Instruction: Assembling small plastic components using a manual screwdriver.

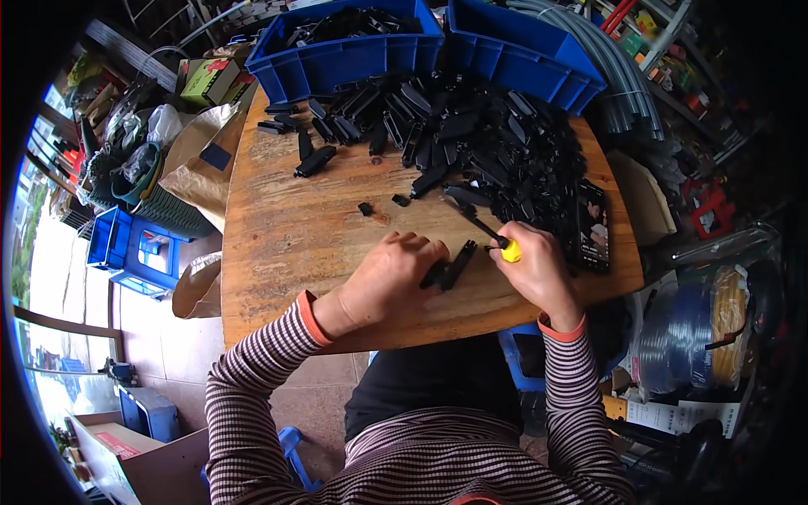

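Observation:
My left hand (389,282) is closed around a narrow black plastic piece (457,265), which sticks out past the fingers toward the right. Its other end is hidden in the palm. My right hand (539,271) grips a yellow-handled tool (511,250) with a thin dark shaft slanting up and left. It looks like a screwdriver, though its tip blends into the black parts behind. Beyond both hands spreads a large heap of black plastic parts (459,126). Two small black bits (364,209) lie on the wood ahead of my left hand.
A blue bin (345,63) of black parts and a second blue bin (526,59) stand at the table's far edge. On the right of the wooden table (286,227) lies a phone (593,227) with a lit screen. Wrapped coils (690,337) sit at lower right.

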Available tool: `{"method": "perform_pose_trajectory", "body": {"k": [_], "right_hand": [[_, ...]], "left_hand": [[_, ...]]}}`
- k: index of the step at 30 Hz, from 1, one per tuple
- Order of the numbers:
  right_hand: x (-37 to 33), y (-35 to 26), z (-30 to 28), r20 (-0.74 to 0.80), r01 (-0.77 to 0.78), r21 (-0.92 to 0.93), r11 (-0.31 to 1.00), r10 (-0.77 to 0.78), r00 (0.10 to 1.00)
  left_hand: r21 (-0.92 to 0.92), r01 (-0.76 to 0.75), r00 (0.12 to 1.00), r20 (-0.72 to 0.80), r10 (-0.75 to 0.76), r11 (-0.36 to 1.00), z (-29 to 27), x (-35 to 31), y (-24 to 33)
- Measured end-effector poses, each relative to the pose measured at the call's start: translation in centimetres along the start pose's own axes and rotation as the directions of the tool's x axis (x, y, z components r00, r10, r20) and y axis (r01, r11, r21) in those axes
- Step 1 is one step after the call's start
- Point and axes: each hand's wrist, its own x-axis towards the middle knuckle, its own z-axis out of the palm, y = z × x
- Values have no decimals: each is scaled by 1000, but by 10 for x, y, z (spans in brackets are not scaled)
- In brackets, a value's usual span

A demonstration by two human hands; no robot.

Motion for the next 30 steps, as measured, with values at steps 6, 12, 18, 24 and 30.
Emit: {"method": "perform_pose_trajectory", "body": {"k": [6, 12, 18, 24, 30], "right_hand": [[13, -8, 11, 81, -51, -21, 998, 52, 995], [18, -11, 13, 18, 107, -4, 994, -107, 994], [17, -12, 23, 22, 95, -56, 994, -94, 995], [20, -18, 24, 134, 137, -195, 971, -112, 985], [25, -9, 8, 306, 103, -33, 994, -88, 948]], "left_hand": [[-7, -101, 990, 94, 101, 995, 8, -7, 3], [-47, -238, 971, -2, 238, 970, 4, -4, -1], [-6, -334, 941, 59, 333, 943, 14, -1, -3], [-3, -321, 941, 116, 319, 947, 22, 0, -2], [64, -337, 941, 39, 336, 939, 25, -3, 0]]}}
